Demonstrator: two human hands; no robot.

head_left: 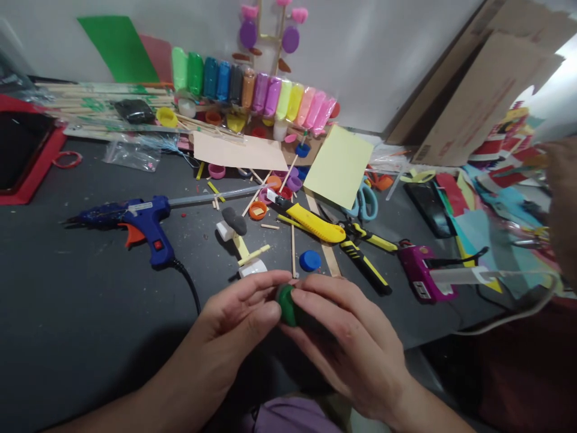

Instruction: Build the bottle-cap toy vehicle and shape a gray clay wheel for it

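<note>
Between my two hands, near the table's front edge, is a small rounded green piece (287,305), partly hidden by the fingers. My left hand (243,319) holds it from the left, thumb against its side. From the right, my right hand (347,325) wraps round it with the fingertips on top. Just beyond the hands lie a blue cap (310,260) and a small built piece with a yellow stick (246,252), white wheel-like parts and a dark grey oval.
A blue glue gun (151,225) lies left, its cord running toward me. Yellow cutter (315,222), pliers (369,237), blue-handled scissors (366,202) and a purple power strip (421,273) lie right. Coloured clay packs (247,89) line the back. Another person's arm shows far right.
</note>
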